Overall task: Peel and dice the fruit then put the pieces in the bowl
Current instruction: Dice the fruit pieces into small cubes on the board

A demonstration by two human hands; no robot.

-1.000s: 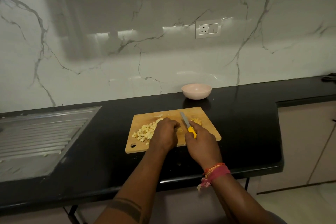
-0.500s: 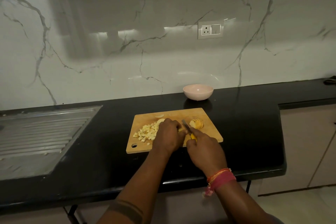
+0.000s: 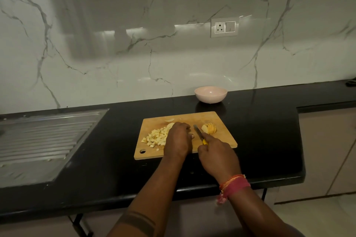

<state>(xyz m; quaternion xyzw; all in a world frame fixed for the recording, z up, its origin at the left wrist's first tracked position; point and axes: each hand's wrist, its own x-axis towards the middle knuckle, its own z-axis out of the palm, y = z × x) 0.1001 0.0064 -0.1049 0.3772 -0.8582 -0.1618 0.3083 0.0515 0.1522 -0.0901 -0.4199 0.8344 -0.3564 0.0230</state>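
Observation:
A wooden cutting board (image 3: pixel 221 121) lies on the black counter. A heap of pale diced fruit (image 3: pixel 156 137) sits on its left part. A sliced fruit chunk with yellow skin (image 3: pixel 209 128) rests at the board's right. My left hand (image 3: pixel 179 140) presses down on a fruit piece that it mostly hides. My right hand (image 3: pixel 215 156) grips a yellow-handled knife (image 3: pixel 199 134), blade pointing away between my left hand and the chunk. A pale pink bowl (image 3: pixel 210 94) stands behind the board near the wall.
A steel sink drainboard (image 3: pixel 44 140) is set into the counter at the left. The marble wall carries a socket and switch (image 3: pixel 225 27). The counter drops off at the right to cabinets (image 3: pixel 325 152). A thin fruit sliver (image 3: pixel 170 120) lies at the board's far edge.
The knife blade has come down from a raised angle and sits close beside my left hand's fingers. Both hands stay over the board's middle.

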